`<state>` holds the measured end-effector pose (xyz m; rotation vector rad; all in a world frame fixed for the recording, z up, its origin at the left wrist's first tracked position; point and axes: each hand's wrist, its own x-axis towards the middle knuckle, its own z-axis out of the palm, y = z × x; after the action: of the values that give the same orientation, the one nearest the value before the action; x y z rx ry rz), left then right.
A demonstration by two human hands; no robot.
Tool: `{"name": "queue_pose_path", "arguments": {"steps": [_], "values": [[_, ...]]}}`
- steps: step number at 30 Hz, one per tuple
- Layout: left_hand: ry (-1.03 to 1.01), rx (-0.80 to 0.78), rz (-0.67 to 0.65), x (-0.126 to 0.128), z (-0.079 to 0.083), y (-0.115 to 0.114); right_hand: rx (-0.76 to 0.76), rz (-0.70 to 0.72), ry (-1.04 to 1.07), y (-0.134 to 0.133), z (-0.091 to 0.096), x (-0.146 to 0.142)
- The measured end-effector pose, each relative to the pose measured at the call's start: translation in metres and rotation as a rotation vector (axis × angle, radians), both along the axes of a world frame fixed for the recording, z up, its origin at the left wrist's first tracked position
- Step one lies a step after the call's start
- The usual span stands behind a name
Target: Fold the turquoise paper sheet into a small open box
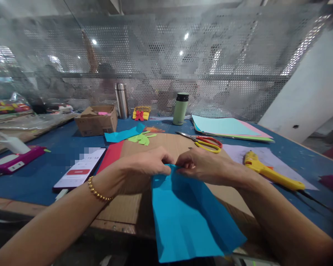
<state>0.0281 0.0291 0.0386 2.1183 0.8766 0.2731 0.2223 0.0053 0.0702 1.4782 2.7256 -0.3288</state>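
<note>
A creased sheet of blue paper [183,218] hangs from both hands over the front edge of the table. My left hand [152,160], with a gold bead bracelet at its wrist, pinches the sheet's top edge. Close beside it, my right hand [199,164] also grips that top edge, fingers curled in. Under the hands lies a piece of brown cardboard [138,147]. Just beyond them are scissors [201,141] with red and yellow handles, green paper cut-outs [143,137] and a blue paper strip [124,133].
To the right, a yellow glue gun [272,173] rests on pale paper, its cord trailing. Coloured sheets [227,125] are stacked behind. A phone [80,170] and a cardboard box [96,122] are on the left. A green bottle [180,109] and a steel flask [121,101] stand at the back.
</note>
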Motion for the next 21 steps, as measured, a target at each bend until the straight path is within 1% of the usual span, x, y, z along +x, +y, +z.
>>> {"name": "queue_pose_path", "arguments": {"steps": [3,6,10,13,15,17,21], "values": [[-0.023,0.013,-0.076,0.001,0.003,-0.002,0.032,-0.002,-0.027,-0.001,0.0,0.001],[-0.014,0.012,-0.11,0.002,0.006,-0.004,0.046,-0.017,-0.033,-0.001,0.001,0.002],[0.002,0.028,-0.106,0.003,0.007,-0.005,0.062,0.036,-0.019,-0.002,0.0,0.004],[0.007,0.004,-0.089,0.004,0.005,-0.004,0.131,0.072,-0.036,-0.003,-0.001,0.004],[0.007,0.004,-0.071,0.004,0.003,-0.003,0.164,0.067,-0.054,-0.004,-0.001,0.004],[0.009,0.022,-0.054,0.005,0.002,-0.002,0.15,0.062,-0.056,-0.003,-0.001,0.006],[0.007,0.069,-0.041,0.006,0.002,-0.003,0.055,0.045,-0.033,0.004,-0.002,0.013]]}}
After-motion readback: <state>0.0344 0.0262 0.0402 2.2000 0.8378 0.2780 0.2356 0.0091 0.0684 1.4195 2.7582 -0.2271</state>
